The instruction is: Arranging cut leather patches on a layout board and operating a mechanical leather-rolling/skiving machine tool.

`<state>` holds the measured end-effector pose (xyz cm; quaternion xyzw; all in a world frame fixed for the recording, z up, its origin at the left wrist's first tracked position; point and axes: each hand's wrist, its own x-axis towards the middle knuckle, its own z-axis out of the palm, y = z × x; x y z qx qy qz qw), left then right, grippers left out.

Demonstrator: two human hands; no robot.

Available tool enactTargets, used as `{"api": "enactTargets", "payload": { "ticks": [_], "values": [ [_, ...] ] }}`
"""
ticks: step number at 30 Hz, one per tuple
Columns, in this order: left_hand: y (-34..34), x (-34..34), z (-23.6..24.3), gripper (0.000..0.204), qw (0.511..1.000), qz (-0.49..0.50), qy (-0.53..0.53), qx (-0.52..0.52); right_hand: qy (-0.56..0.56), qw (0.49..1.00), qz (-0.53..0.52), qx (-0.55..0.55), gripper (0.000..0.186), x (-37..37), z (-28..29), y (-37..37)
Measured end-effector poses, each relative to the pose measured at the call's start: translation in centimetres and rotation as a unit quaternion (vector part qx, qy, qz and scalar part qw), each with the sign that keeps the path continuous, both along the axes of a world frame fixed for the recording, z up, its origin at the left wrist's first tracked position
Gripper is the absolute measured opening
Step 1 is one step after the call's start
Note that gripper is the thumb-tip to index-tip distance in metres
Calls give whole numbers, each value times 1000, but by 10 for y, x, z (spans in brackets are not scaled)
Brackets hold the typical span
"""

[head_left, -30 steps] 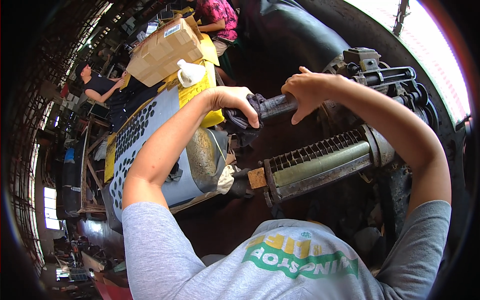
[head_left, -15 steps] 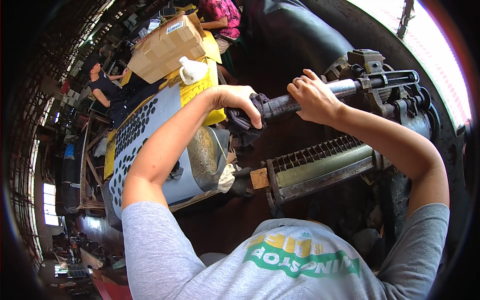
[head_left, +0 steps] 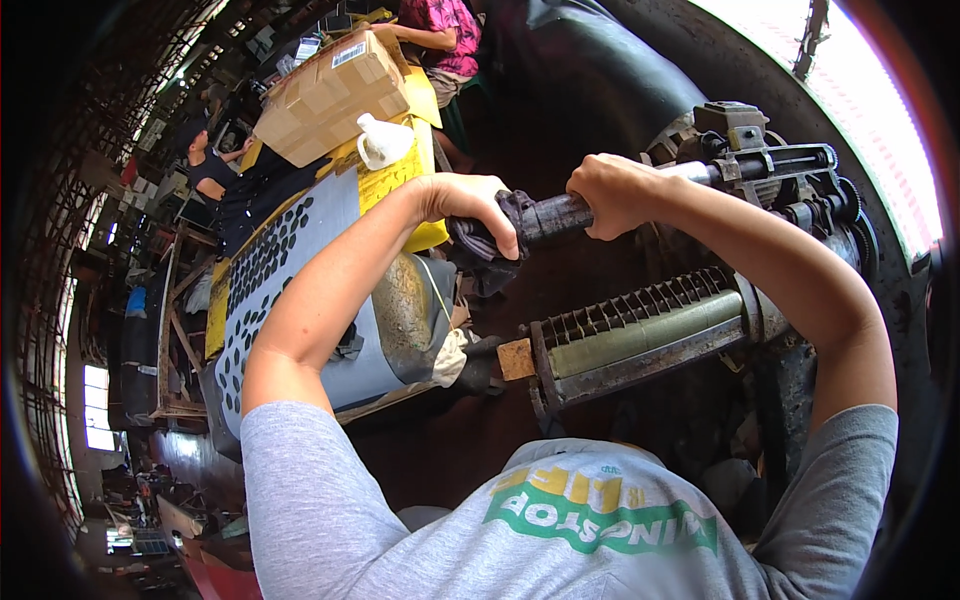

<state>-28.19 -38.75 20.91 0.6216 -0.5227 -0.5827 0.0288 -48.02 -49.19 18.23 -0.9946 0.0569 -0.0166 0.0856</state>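
My left hand (head_left: 472, 200) is closed around a dark cloth (head_left: 488, 248) bunched over the near-left end of a long metal shaft (head_left: 556, 217). Further along the same shaft, my right hand (head_left: 618, 195) wraps over it from above, its fingers curled round the metal. The shaft's far end runs into a greasy machine head (head_left: 745, 150) with rods and gears at the right. Below my hands sits a greenish roller (head_left: 650, 335) in a metal frame, beside a row of dark coils.
To the left, a table (head_left: 385, 325) bears a grey sheet with rows of dark oval pieces. On it also stand a white plastic jug (head_left: 384, 141) and a large cardboard box (head_left: 335, 95). Two people work beyond. A tan block (head_left: 516, 360) adjoins the roller frame.
My right hand has slid a little left along the shaft, and its fingers now close further over it. My left hand stays on the cloth. A person behind has shifted an arm.
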Motion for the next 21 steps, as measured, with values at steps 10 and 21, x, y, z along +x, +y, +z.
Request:
{"api": "enactTargets", "payload": {
  "ticks": [10,21],
  "values": [
    [7,3,-4,31,1000,21,-17,-6,-130,975,-42,-175,30,-11,-15,17],
    [12,-10,11,33,992,-34,-87,-84,34,999,-15,37,24,4,0,-1]
  ]
}}
